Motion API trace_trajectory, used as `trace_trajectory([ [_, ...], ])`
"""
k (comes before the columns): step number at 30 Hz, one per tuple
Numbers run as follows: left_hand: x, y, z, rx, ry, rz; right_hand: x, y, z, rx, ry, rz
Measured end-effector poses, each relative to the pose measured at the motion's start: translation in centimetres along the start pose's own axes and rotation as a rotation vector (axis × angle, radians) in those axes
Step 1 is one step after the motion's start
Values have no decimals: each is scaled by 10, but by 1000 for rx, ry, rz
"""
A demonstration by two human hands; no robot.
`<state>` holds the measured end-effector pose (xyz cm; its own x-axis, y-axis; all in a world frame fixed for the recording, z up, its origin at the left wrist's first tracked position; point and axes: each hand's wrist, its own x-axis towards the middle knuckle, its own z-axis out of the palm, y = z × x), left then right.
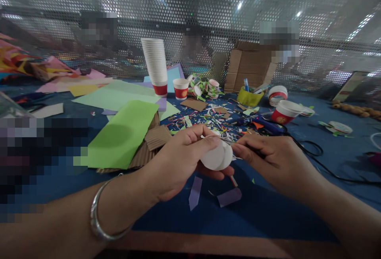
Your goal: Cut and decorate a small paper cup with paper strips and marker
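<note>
Left hand (190, 148) curls beside pinching right hand (268, 154).

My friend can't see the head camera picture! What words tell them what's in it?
A person's left hand holds a white round craft piece above a blue table, with the right hand close to its edge. Beyond are scattered paper scraps and a tall stack of paper cups, with a bright green sheet at left.

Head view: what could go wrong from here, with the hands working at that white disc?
The tall cup stack leans, so a bump might topple it.
The black cord loops beside the right hand; a sleeve or wrist could snag it.
The white disc, pinched in the left hand, might bend if squeezed hard.
</note>
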<state>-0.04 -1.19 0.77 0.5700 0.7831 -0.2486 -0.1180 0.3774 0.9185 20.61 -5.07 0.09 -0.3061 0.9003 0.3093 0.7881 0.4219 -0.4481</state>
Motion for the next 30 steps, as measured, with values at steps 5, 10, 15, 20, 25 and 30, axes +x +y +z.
trace_trajectory([
  [5,2,1,-3,35,-22,17,1,0,1,-24,17,-38],
  [10,5,4,-6,80,-32,-5,1,1,3,-43,26,-55],
  [15,6,5,-8,105,-42,-34,1,1,2,-40,16,-42],
  [20,5,4,-9,120,-58,-12,1,2,2,-55,29,-55],
  [25,6,3,-10,96,-74,-28,0,2,0,-75,34,-77],
  [30,7,5,-11,76,-67,-84,0,-3,-2,-99,27,-79],
])
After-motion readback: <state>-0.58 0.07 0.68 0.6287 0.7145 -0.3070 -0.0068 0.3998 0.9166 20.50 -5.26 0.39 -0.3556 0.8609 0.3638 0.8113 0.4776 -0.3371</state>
